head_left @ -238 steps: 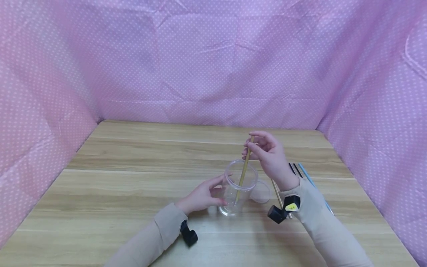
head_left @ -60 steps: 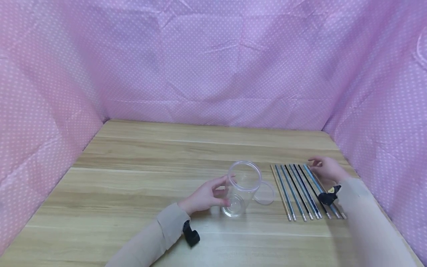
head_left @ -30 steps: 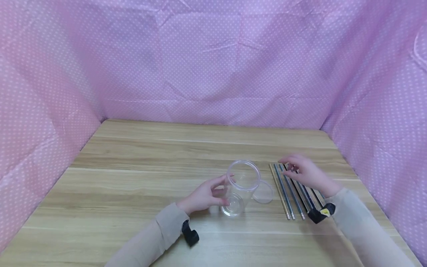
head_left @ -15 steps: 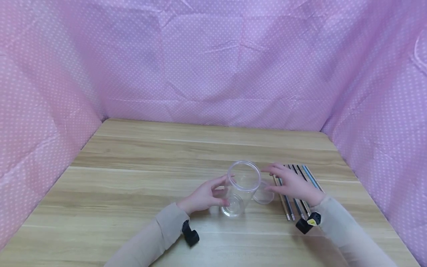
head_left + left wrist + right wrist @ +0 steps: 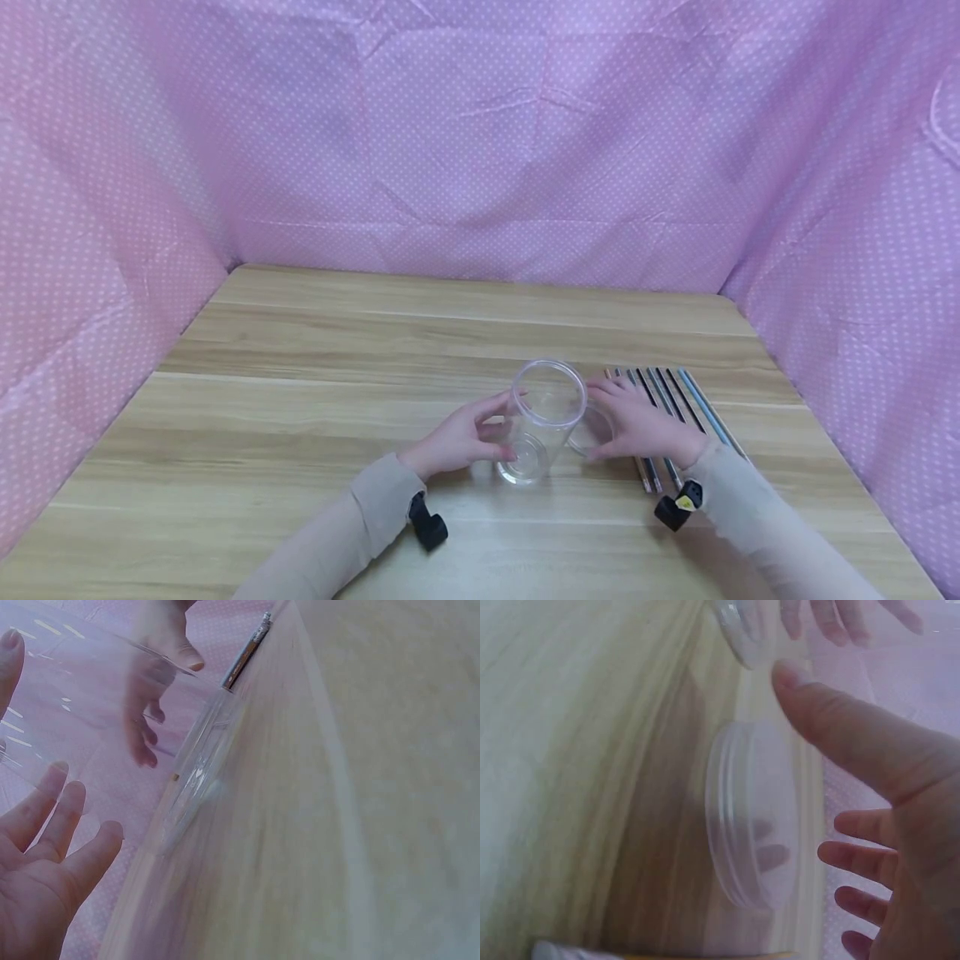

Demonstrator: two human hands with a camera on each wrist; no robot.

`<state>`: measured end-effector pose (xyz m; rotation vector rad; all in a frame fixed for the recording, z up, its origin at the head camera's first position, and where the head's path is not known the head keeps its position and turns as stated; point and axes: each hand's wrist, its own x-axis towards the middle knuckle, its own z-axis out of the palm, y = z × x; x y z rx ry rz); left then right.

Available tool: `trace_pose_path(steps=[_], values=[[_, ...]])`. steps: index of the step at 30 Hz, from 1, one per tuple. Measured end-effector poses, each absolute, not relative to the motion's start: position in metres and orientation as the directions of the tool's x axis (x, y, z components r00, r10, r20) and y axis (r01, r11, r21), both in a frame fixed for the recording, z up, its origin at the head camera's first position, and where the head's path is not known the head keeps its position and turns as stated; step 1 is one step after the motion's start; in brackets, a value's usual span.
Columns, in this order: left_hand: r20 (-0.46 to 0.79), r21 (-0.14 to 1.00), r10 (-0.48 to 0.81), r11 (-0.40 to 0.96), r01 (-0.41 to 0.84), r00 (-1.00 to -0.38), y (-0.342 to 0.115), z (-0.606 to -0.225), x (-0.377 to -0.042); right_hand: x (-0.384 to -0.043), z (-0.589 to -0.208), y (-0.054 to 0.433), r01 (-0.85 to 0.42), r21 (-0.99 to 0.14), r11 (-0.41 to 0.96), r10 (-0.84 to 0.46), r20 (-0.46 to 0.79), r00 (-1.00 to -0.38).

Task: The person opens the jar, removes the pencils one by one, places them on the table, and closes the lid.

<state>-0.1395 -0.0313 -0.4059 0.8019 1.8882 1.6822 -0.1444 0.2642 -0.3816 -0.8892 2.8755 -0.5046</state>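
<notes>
An upright clear plastic jar [image 5: 546,427], uncovered and with nothing inside, stands on the table. My left hand [image 5: 459,435] holds it from the left, thumb in front and fingers round the back. Just right of the jar lies its clear round lid [image 5: 588,433], also plain in the right wrist view as a shallow lid [image 5: 769,810] flat on the wood. My right hand [image 5: 641,423] is over the lid with fingers spread and thumb apart. In the right wrist view a gap shows between the thumb [image 5: 847,727] and the lid, and nothing is in that hand.
Several pencils [image 5: 701,400] lie side by side right of the lid, partly hidden under the right hand and forearm. The wooden table [image 5: 337,350] is enclosed by pink dotted cloth [image 5: 480,150] at the back and sides.
Earlier my right hand held a yellow pencil inside the jar. Later it was at the right end of the pencil row; since then it has moved left to the lid. The left hand stays put.
</notes>
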Motion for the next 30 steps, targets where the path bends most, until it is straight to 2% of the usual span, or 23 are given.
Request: trace_pose_path(steps=[13,17,25,30], values=[[0.042,0.988,0.707,0.077,0.136,-0.706,-0.0319,-0.4074,-0.1396,-0.1439,-0.3877,0.2611,-0.51,-0.29,0.81,-0.554,-0.092,-0.828],[0.065,0.982,0.713,0.077,0.17,-0.699,-0.0316,-0.4089,-0.1406,-0.145,-0.3882,0.2604,-0.512,-0.276,0.813,-0.552,-0.086,-0.83],[0.029,0.989,0.699,0.085,0.123,-0.714,-0.0309,-0.4064,-0.1389,-0.1473,-0.3875,0.2606,-0.534,-0.247,0.809,-0.56,-0.046,-0.827],[0.016,0.99,0.695,0.09,0.109,-0.718,-0.0305,-0.4068,-0.1392,-0.148,-0.3789,0.2624,-0.535,-0.297,0.791,-0.562,-0.008,-0.827]])
